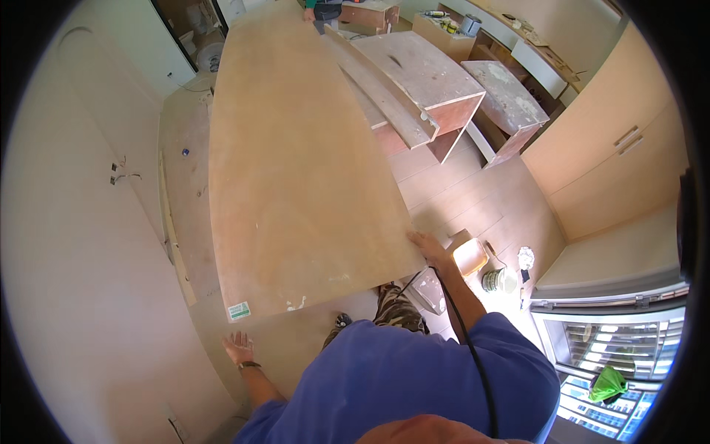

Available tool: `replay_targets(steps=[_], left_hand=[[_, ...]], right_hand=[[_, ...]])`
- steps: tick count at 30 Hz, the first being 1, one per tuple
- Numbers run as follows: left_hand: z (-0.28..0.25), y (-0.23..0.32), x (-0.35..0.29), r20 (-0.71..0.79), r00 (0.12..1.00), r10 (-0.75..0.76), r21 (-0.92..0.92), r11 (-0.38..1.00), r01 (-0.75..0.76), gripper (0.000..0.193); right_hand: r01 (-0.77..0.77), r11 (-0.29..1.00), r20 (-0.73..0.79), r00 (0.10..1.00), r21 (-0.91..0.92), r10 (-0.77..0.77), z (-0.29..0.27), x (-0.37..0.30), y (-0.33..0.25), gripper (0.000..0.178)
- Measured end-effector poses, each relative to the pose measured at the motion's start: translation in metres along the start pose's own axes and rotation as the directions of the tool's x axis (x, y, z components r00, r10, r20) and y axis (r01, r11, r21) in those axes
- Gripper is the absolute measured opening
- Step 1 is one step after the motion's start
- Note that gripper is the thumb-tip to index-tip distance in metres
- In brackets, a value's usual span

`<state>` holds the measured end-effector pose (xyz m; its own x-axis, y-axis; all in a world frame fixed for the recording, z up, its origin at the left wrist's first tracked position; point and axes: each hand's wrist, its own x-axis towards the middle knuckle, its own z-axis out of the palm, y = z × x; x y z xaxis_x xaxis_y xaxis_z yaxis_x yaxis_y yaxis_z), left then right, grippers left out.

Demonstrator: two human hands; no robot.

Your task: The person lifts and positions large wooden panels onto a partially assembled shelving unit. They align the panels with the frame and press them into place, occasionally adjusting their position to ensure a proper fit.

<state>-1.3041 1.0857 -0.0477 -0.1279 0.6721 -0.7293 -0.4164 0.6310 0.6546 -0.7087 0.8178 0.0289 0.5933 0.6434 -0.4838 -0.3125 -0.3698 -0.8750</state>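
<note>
A large, pale wooden board [307,163] stretches away from me, with a small green-and-white label [239,311] at its near left corner. My right hand [429,248] grips the board's right edge close to the near right corner; its thumb side shows and the fingers beneath are partly hidden. Just below the labelled corner, my left hand [238,348] is held apart from the board, palm up with fingers spread and nothing in it. At the far end, another person's hand [309,15] is at the board's right edge.
Paint-spotted wooden benches [421,66] stand right of the board, with a smaller one [506,92] beyond. By my right side are an orange-rimmed tray [470,257] and a bucket [501,280]. A wall [89,222] runs along the left; a cabinet [614,140] stands right.
</note>
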Motion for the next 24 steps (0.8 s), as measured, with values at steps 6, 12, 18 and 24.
replay_targets(steps=[6,12,18,24], left_hand=[[0.077,0.002,-0.028,0.316,0.948,-0.039,-0.129,0.988,0.084,0.054],[0.079,0.034,-0.056,0.228,0.957,0.176,-0.165,0.976,-0.141,0.033],[0.085,0.045,-0.042,0.223,0.959,0.177,-0.030,0.984,-0.175,0.024],[0.080,0.035,-0.034,0.209,0.973,0.096,0.020,0.995,-0.102,0.027]], right_hand=[[-0.037,0.976,0.227,0.974,0.213,-0.012,-0.020,-0.021,-0.019,0.038],[0.017,0.998,0.215,0.976,0.060,-0.030,-0.021,-0.047,-0.044,0.034],[0.167,0.975,-0.025,0.985,-0.148,-0.172,-0.016,-0.067,-0.051,0.040],[0.058,0.955,-0.171,0.979,-0.292,-0.112,-0.008,-0.072,-0.022,0.055]])
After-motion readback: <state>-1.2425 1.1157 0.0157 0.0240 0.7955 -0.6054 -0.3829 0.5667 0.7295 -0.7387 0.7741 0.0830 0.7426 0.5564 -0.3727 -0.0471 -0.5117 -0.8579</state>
